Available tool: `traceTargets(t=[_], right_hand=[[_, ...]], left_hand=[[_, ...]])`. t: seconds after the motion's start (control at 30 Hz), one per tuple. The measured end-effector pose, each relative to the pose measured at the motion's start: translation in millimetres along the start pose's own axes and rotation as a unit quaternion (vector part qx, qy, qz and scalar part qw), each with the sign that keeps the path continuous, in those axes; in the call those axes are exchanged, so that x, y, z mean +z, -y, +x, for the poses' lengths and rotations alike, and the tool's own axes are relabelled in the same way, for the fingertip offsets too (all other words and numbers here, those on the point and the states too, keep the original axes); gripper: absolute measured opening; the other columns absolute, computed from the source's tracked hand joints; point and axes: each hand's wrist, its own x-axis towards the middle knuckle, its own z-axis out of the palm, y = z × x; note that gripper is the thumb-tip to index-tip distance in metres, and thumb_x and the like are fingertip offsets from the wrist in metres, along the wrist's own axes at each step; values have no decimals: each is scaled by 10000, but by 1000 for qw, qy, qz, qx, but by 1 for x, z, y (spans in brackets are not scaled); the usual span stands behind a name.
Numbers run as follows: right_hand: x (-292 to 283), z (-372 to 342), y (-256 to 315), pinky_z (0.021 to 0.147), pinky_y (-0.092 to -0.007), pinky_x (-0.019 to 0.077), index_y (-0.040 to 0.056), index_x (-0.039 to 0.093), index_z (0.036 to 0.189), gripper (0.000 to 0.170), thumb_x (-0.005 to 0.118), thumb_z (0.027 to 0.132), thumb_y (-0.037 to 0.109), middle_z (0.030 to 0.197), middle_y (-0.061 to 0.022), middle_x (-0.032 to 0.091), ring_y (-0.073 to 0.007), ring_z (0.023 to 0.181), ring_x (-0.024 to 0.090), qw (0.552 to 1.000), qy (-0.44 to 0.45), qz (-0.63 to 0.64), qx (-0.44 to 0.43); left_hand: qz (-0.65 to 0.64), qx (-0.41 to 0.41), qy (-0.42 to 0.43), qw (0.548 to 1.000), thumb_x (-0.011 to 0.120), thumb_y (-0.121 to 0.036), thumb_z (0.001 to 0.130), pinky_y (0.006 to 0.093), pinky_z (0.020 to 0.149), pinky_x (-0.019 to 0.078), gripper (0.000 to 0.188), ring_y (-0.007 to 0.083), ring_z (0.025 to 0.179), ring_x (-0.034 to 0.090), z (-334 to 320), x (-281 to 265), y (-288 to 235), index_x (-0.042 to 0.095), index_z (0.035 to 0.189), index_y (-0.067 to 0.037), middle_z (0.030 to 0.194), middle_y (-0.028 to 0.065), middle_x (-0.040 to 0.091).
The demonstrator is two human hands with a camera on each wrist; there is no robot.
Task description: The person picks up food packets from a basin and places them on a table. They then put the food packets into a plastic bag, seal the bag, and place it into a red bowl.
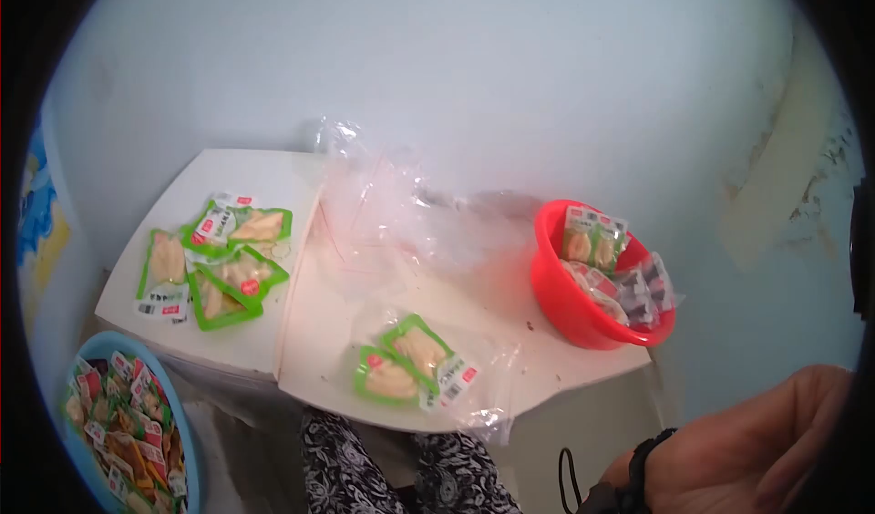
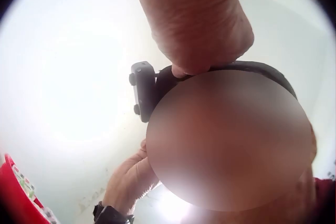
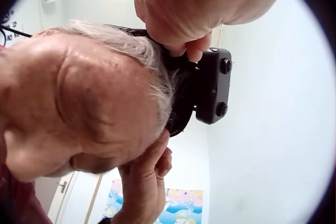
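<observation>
Both hands are raised to the person's head. My left hand holds the black headband at its rim in the left wrist view, and the right wrist view shows the same hand's fingers curled at the band's edge. My right hand pinches the headband beside the black two-lens camera. In the head view only the right hand appears, large and close at the lower right, with a black strap round its wrist. The left hand is outside that view.
On the white table lie green-edged food packets at the left and two more packets near the front. Clear plastic bags spread behind. A red basin and a blue basin both contain packets.
</observation>
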Motion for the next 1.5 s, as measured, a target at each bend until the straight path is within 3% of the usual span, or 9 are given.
traceTargets(t=[0.27, 0.8, 1.17, 1.2, 1.23, 1.3, 1.4, 1.43, 1.5], right_hand=[[-2, 12, 3, 618, -273, 512, -32, 567, 1169, 296, 579, 1023, 226, 1005, -169, 673, -155, 660, 626, 1000, -7, -28, 13], [-17, -25, 13, 615, -279, 516, -46, 559, 1152, 306, 547, 1037, 237, 973, -182, 671, -169, 654, 633, 1000, -5, -8, 10], [-21, -12, 15, 613, -282, 518, -57, 554, 1140, 318, 525, 1046, 245, 950, -191, 670, -178, 650, 637, 999, -35, 8, 38], [-20, -13, 14, 613, -282, 519, -57, 553, 1139, 319, 523, 1046, 246, 948, -191, 670, -179, 650, 638, 998, -40, 3, 46], [-18, -13, 13, 613, -283, 519, -58, 553, 1138, 320, 521, 1047, 247, 946, -192, 670, -180, 650, 638, 998, -45, -10, 51], [-16, -22, 9, 612, -283, 519, -60, 552, 1136, 322, 517, 1049, 248, 942, -194, 670, -182, 649, 639, 994, -41, -48, 85], [-12, -60, 7, 612, -284, 520, -63, 550, 1132, 326, 511, 1051, 250, 936, -196, 669, -184, 648, 640, 963, -30, -96, 249], [-12, -78, 10, 682, -284, 543, -46, 638, 1068, 135, 598, 965, 32, 944, -183, 700, -215, 751, 702, 935, -54, -53, 348], [-24, -110, 4, 664, -279, 514, -50, 623, 1065, 135, 623, 976, 51, 879, -130, 692, -169, 753, 661, 891, 28, -83, 445]], left_hand=[[12, -8, 31, 999, 343, -429, 1074, 307, 520, 407, 391, 198, 670, 539, 0, -5, 0, 432, 1036, -50, 970, 106, 585], [36, -14, -47, 998, 292, -464, 1108, 295, 480, 414, 379, 189, 645, 561, -2, -6, 12, 373, 1092, -93, 1012, 96, 598], [30, 317, -269, 909, 257, -487, 1131, 287, 452, 419, 372, 184, 627, 576, -44, -210, -117, 333, 1131, -123, 1040, 89, 606], [43, 297, -290, 909, 286, -462, 1133, 301, 484, 448, 358, 198, 612, 587, -54, -208, -111, 328, 1133, -107, 1108, 90, 597], [54, 202, -348, 914, 369, -411, 1087, 345, 590, 405, 370, 201, 671, 500, -70, -198, -106, 454, 1011, -59, 966, 78, 536], [41, 109, -352, 929, 526, -250, 973, 366, 596, 438, 217, 241, 663, 546, -84, -168, -92, 547, 1015, -38, 912, 100, 583], [19, -25, -195, 980, 761, -9, 802, 398, 605, 487, 232, 301, 651, 615, -87, -116, -64, 686, 1022, -7, 832, 132, 653], [-6, -70, -137, 988, 760, 16, 805, 421, 639, 507, 281, 314, 679, 627, -85, -100, -55, 675, 1072, 0, 857, 133, 657], [-15, -86, -38, 995, 734, 51, 816, 415, 730, 525, 282, 307, 828, 639, -95, -72, -26, 664, 1083, -7, 976, 156, 659]])
